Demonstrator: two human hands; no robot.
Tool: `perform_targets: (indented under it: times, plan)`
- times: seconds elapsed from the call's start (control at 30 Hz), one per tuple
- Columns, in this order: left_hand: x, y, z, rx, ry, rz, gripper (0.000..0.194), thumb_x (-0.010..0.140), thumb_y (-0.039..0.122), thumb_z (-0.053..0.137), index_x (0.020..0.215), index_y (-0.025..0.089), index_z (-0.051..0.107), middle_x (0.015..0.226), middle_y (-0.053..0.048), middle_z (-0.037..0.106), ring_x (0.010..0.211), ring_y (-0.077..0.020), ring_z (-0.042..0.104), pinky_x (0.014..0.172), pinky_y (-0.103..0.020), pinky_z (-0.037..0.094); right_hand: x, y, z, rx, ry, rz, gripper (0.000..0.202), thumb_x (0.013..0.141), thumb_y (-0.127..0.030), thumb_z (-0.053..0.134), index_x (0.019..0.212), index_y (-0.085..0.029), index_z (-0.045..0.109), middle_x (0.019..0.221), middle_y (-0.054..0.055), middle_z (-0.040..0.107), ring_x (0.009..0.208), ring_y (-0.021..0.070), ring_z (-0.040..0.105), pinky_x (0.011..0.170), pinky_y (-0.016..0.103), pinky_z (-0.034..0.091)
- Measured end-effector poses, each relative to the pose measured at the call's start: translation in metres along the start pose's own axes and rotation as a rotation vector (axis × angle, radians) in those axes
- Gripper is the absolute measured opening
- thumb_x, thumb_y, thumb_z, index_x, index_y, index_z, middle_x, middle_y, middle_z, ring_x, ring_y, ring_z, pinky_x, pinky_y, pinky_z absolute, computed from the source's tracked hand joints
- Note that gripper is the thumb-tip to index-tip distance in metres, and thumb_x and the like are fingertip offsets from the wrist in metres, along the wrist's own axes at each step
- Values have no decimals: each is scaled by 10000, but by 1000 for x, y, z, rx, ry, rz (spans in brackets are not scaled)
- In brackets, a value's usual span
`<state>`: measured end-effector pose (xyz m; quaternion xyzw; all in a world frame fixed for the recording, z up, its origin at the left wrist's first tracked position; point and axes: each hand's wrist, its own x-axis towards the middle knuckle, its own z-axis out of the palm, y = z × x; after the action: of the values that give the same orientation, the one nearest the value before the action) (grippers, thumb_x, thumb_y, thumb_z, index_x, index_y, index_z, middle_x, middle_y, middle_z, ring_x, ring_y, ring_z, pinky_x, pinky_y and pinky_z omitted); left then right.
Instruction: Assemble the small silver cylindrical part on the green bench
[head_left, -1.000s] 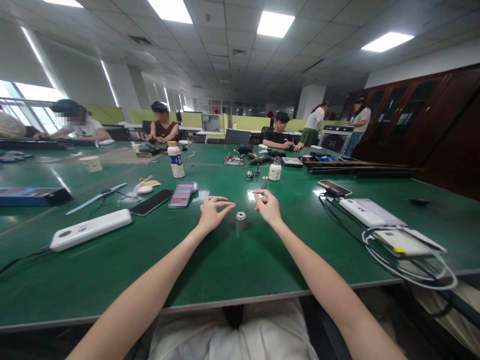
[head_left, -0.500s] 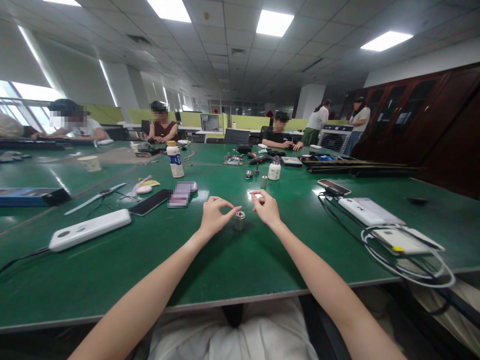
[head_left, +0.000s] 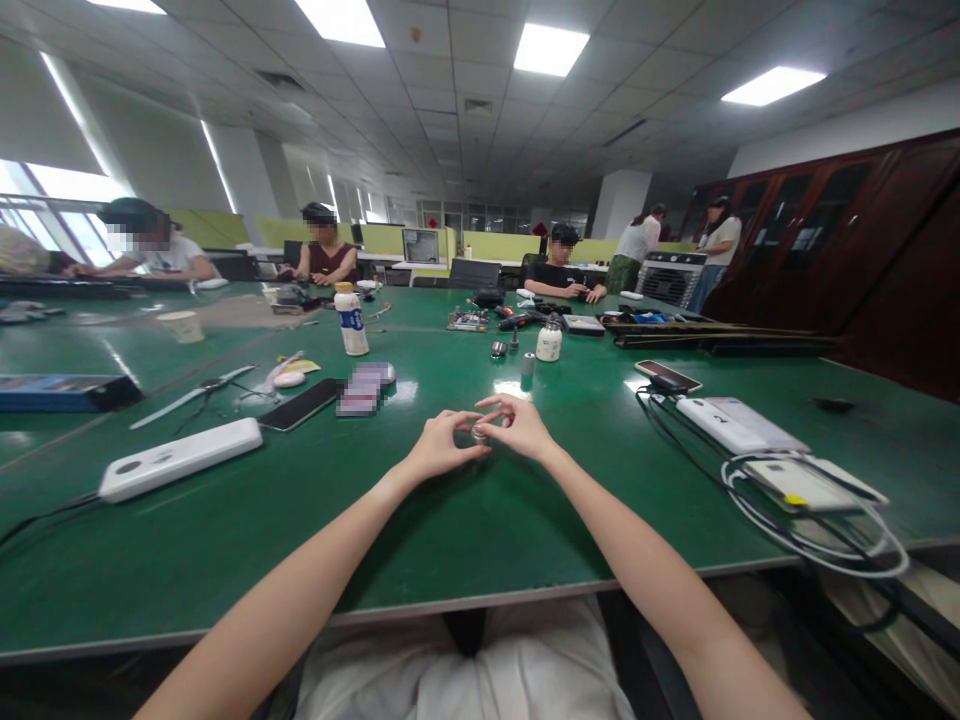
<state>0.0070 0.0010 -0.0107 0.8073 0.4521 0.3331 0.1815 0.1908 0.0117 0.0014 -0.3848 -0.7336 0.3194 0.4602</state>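
A small metal cylinder [head_left: 479, 436] stands on the green table in front of me, mostly hidden by my fingers. My left hand [head_left: 441, 443] curls round it from the left, thumb in front and fingers behind. Over its top, my right hand [head_left: 523, 428] comes in from the right with thumb and forefinger bent together at the upper rim. Whatever small piece may be between those right fingertips is hidden. Farther off, a similar slim grey cylinder [head_left: 528, 371] stands upright.
Beyond the hands are a cream bottle [head_left: 548, 343], small metal parts [head_left: 499, 349] and a taller drink bottle [head_left: 351, 320]. To the left lie a black phone [head_left: 301, 404] and a white power strip [head_left: 181, 460]. Power banks with cables [head_left: 742, 424] lie at right. Several people sit or stand beyond.
My left hand has moved from beside the metal cylinder to round it. My right hand has shifted left and closed in over the cylinder's top, so the hands now meet.
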Motion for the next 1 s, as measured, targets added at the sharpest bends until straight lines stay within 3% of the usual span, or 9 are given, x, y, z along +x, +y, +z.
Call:
perform_targets:
  times: [0.2, 0.33, 0.43, 0.6, 0.7, 0.83, 1.0]
  plan:
    - [2, 3, 1, 12, -29, -40, 391, 720, 440, 722, 1070, 268, 742, 1088, -35, 758, 1076, -287, 661, 980, -405, 498, 9, 18, -15, -3, 159, 32, 363, 707, -321, 739, 1030, -167, 682, 844, 60, 768, 431, 72, 511, 447, 191, 386]
    - [1, 4, 6, -34, -8, -146, 389, 713, 382, 719, 1087, 275, 740, 1087, -17, 763, 1082, -283, 670, 984, -401, 499, 6, 46, -27, -152, 54, 150, 297, 660, -171, 758, 954, -175, 713, 719, 20, 753, 562, 126, 643, 563, 215, 462]
    - [1, 4, 9, -64, -12, -183, 407, 712, 373, 719, 1104, 265, 736, 1087, -24, 765, 1087, -285, 675, 990, -405, 495, 4, 56, -29, -189, -25, 216, 290, 669, -153, 752, 957, -177, 727, 706, 16, 752, 555, 121, 640, 566, 216, 466]
    - [1, 3, 8, -83, -10, -148, 415, 719, 366, 705, 1122, 268, 731, 1091, -23, 765, 1067, -281, 689, 977, -393, 510, 9, 34, -19, -68, 121, 118, 304, 699, -237, 742, 989, -151, 715, 780, 53, 764, 464, 81, 555, 476, 189, 406]
    - [0, 3, 7, -69, -18, -109, 435, 721, 371, 702, 1142, 266, 724, 1130, -29, 753, 1067, -283, 690, 963, -377, 522, 8, 14, -10, -10, 75, 49, 326, 711, -271, 737, 1014, -154, 709, 806, 60, 762, 452, 73, 521, 441, 179, 367]
    - [0, 3, 6, -53, -32, -74, 405, 723, 349, 697, 1119, 270, 733, 1123, -19, 756, 1066, -292, 694, 959, -376, 525, 1, -2, -2, -129, 12, 0, 230, 746, -217, 689, 973, -199, 723, 814, 20, 754, 471, 68, 513, 472, 182, 387]
    - [0, 2, 6, -49, -38, -58, 406, 734, 361, 696, 1127, 265, 725, 1116, -23, 758, 1072, -293, 692, 970, -381, 520, -2, -7, -2, -172, 84, -3, 207, 759, -198, 664, 958, -204, 721, 820, 12, 748, 496, 72, 511, 506, 189, 406]
